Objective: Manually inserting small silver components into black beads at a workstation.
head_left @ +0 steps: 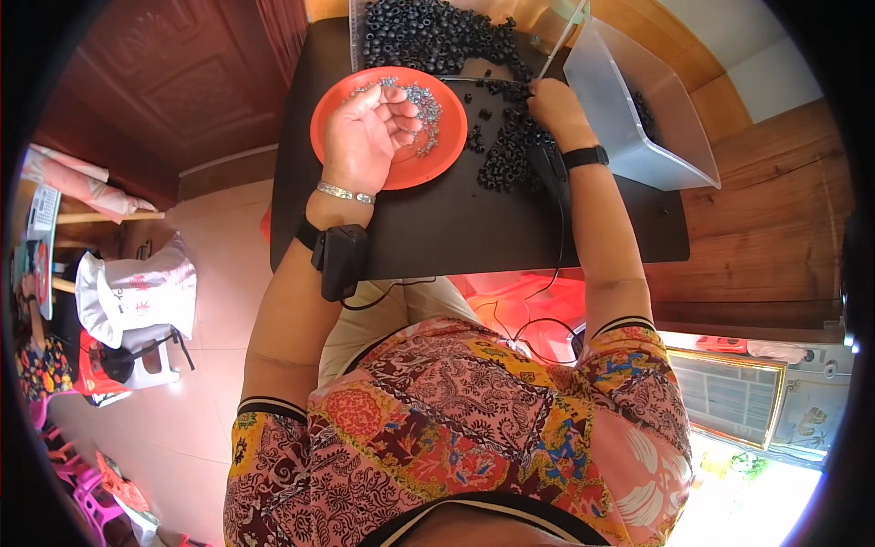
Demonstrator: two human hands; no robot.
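My left hand (365,137) is turned palm up over a red plate (328,137), its fingers curled in. Whatever the curled fingers may hold is too small to make out. Small shiny metal pieces (427,114) lie scattered on the plate beside the fingertips. At the right, my right hand (558,111) is closed, its fingertips at the edge of a heap of small black ring-like parts (506,159). What sits between those fingertips is hidden.
A clear bin (428,36) at the back holds many more black parts. Another clear plastic bin (638,118) stands tilted on the right, some black pieces inside. The dark table (428,228) carries all this. A thin cable (562,237) hangs over its front edge.
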